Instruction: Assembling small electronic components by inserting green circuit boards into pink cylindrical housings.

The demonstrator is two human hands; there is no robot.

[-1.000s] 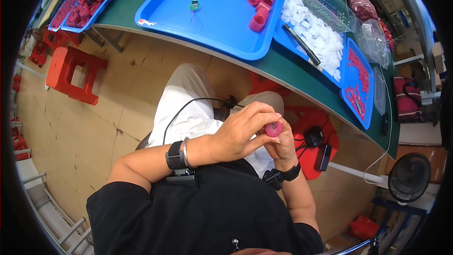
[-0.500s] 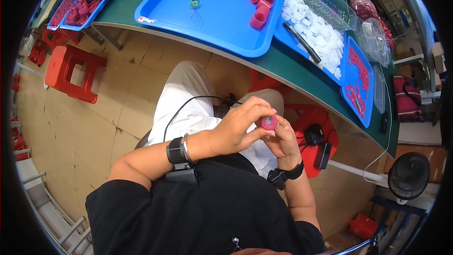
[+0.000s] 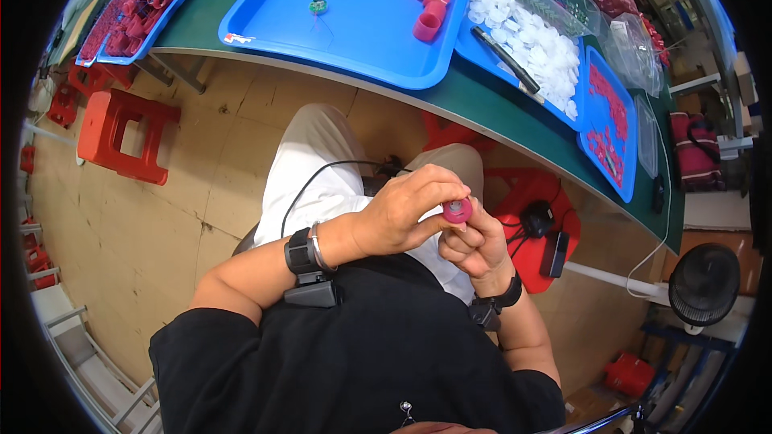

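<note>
A short, dark-pink plastic cylinder (image 3: pixel 457 210) is held above my lap, its round end facing up with something pale inside. My left hand (image 3: pixel 408 207) grips it from the left, thumb below and fingers above. From the right, my right hand (image 3: pixel 481 243) closes on the same cylinder, its thumb and finger at the edge and the other fingers curled. Beyond my knees, a blue tray (image 3: pixel 362 48) on the table carries a small green circuit board (image 3: pixel 318 6) with thin wires. Several dark-pink cylinders (image 3: pixel 429 22) lie along that tray's right side.
On the right, another blue tray holds white discs (image 3: pixel 515 28) and a black pen (image 3: pixel 505 59). Beside it, a smaller tray (image 3: pixel 626 185) holds small pink parts. Red stools (image 3: pixel 125 135) stand on the floor to the left. A black fan (image 3: pixel 704 285) is at the far right.
My right hand has shifted its grip, and its fingers are now more curled beside the cylinder. My left hand stays nearly in place. The trays appear slightly shifted left and up in view.
</note>
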